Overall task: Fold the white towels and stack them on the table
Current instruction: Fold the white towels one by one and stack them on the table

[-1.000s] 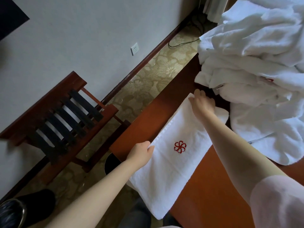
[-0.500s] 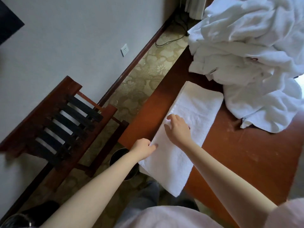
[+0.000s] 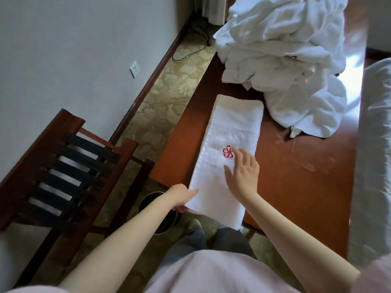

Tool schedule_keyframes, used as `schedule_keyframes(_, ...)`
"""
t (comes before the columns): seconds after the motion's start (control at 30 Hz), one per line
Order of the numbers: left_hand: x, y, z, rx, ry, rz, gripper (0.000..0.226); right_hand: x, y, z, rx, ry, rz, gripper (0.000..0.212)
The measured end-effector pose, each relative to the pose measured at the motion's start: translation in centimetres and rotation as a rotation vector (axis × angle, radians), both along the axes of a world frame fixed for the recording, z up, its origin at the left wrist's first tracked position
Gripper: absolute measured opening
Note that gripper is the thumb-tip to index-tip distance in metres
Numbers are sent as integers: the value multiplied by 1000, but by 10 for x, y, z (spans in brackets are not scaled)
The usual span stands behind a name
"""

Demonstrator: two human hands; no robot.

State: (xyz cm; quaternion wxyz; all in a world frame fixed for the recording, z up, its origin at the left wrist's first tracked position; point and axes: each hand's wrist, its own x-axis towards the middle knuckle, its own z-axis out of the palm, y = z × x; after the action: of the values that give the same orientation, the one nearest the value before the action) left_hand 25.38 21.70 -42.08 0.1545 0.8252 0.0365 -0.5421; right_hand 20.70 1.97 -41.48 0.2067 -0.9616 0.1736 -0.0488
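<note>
Now, your left hand [image 3: 182, 197] pinches the folded towel [image 3: 237, 123] at its near edge | your right hand [image 3: 243, 173] spreads open over it

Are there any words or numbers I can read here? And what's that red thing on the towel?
No words or numbers can be read anywhere.
Red emblem on the folded towel: a swirly, flower-like sign with no letters.
Red mark on the towel pile: too small and creased to read.
Wall socket: no writing shows.
</note>
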Motion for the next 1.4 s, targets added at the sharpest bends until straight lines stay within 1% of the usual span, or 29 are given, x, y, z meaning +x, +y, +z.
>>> schedule_keyframes(0.03,0,1,1,28,-17,-53,67,-10,-2,2,40,-7,-144,61)
schedule_keyframes(0.07,0,1,1,44,-31,-87,72,-19,-4,2,104,30,-274,67)
schedule_keyframes(0.13,-2,1,-1,40,-21,-60,78,-31,-10,0,296,165,-454,78)
schedule_keyframes(0.2,-5,2,-5,-33,65,130,77,-34,-13,-2,581,263,-515,80)
schedule_keyframes(0.23,-8,3,-7,-90,114,246,74,-35,-14,-3,687,275,-501,76)
schedule_keyframes(0.27,-12,3,-8,-143,136,340,71,-35,-15,-4,737,250,-474,70)
schedule_keyframes(0.3,-16,3,-9,-179,121,395,67,-36,-17,-6,746,199,-447,65)
schedule_keyframes(0.37,-24,1,-7,-219,77,435,59,-38,-23,-6,670,113,-409,57)
schedule_keyframes(0.43,-32,-4,-6,-265,110,448,51,-42,-28,-8,527,141,-370,52)
schedule_keyframes(0.47,-37,-7,-5,-278,116,417,46,-46,-30,-10,473,177,-356,51)
schedule_keyframes(0.5,-41,-10,-3,-275,87,349,41,-49,-30,-11,443,199,-353,51)
schedule_keyframes(0.57,-45,-13,3,-229,-25,150,38,-53,-28,-8,363,182,-347,55)
schedule_keyframes(0.67,-43,-13,14,-80,-201,-216,48,-64,-23,-7,65,105,-191,61)
schedule_keyframes(0.7,-41,-12,17,-27,-263,-306,48,-68,-21,-7,14,94,-132,61)
schedule_keyframes(0.77,-38,-14,22,-18,-308,-356,45,-74,-18,-9,-12,141,-66,61)
schedule_keyframes(0.8,-38,-17,24,-63,-274,-315,43,-76,-17,-10,-7,172,-61,61)
schedule_keyframes(0.9,-43,-22,26,-230,-13,71,40,-77,-21,-11,52,219,-99,62)
schedule_keyframes(0.93,-45,-22,26,-240,49,129,41,-77,-24,-11,72,229,-107,62)
schedule_keyframes(1.0,-51,-17,19,-212,83,87,45,-77,-29,-11,102,230,-111,60)
schedule_keyframes(1.1,-56,-13,8,-158,57,21,47,-76,-30,-11,113,220,-100,61)
schedule_keyframes(1.17,-54,-13,3,-130,5,-34,43,-75,-30,-11,173,207,-139,68)
schedule_keyframes(1.2,-52,-12,0,-149,-10,-19,42,-75,-29,-10,226,204,-178,73)
schedule_keyframes(1.23,-50,-12,-3,-188,3,32,44,-74,-29,-9,275,205,-219,78)
schedule_keyframes(1.3,-46,-11,-4,-275,108,208,52,-72,-27,-6,314,235,-260,86)
schedule_keyframes(1.37,-46,-10,-3,-343,231,394,50,-74,-23,-6,322,285,-229,90)
schedule_keyframes(1.4,-47,-9,-4,-370,274,451,46,-75,-21,-7,355,301,-202,90)
